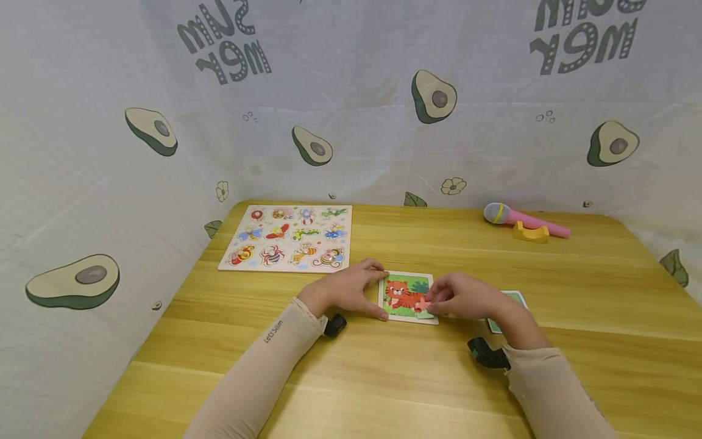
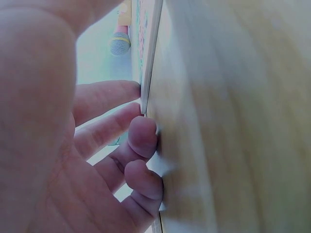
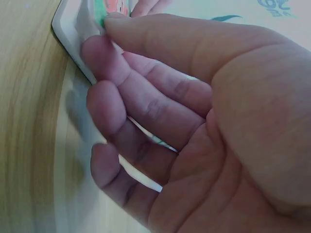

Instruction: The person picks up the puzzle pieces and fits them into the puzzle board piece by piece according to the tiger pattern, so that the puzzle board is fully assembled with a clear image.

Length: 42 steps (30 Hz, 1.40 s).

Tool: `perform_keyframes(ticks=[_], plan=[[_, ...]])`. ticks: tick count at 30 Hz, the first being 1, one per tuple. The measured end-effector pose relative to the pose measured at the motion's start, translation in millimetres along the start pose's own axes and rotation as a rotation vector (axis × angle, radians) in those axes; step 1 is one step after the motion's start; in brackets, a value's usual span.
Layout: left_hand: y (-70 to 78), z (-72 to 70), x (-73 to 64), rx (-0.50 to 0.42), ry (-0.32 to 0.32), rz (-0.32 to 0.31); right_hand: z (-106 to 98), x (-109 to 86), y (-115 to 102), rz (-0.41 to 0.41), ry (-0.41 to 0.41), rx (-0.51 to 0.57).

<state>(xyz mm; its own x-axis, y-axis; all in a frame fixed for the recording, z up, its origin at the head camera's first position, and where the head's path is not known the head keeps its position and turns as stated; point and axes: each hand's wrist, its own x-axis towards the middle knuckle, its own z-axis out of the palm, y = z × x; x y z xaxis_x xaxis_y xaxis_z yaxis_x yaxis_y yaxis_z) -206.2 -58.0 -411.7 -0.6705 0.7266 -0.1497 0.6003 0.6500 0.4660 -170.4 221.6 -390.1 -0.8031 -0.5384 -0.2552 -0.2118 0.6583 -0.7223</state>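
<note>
A small square jigsaw puzzle (image 1: pixel 400 286) with a cartoon tiger on green, in a pale tray frame, lies in the middle of the table. My left hand (image 1: pixel 347 288) holds the frame at its left side, thumb at the near corner and index finger at the far one; in the left wrist view, fingertips meet its edge. Over the lower right of the picture, my right hand (image 1: pixel 468 297) pinches a puzzle piece (image 1: pixel 423 308) between thumb and fingers. The piece, green with pink-red, sits slightly askew over the picture. Right-hand fingertips hide part of it.
A green-faced, white-edged board (image 1: pixel 515 297) lies partly hidden behind the right wrist. At the back left is a large insect peg puzzle (image 1: pixel 287 239). A pink toy microphone (image 1: pixel 540 227) lies at the back right, beside a yellow arch-shaped block (image 1: pixel 530 233). Printed cloth (image 1: pixel 373 134) hangs behind the table.
</note>
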Motion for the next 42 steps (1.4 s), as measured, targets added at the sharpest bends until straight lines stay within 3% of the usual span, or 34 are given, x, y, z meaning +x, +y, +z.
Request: perform_keyframes(ticks=[14, 22, 42], plan=[[-0.1, 0.2, 0.5, -0.003, 0.001, -0.001, -2.1, 0.6, -2.0, -0.023, 0.014, -0.094], [-1.5, 0.6, 1.8, 0.0, 0.007, 0.009, 0.8, 1.0, -2.5, -0.06, 0.013, -0.098], [-4.1, 2.5, 2.3, -0.004, 0.009, 0.009, 5.2, 2.1, -7.6, -0.019, 0.015, -0.082]])
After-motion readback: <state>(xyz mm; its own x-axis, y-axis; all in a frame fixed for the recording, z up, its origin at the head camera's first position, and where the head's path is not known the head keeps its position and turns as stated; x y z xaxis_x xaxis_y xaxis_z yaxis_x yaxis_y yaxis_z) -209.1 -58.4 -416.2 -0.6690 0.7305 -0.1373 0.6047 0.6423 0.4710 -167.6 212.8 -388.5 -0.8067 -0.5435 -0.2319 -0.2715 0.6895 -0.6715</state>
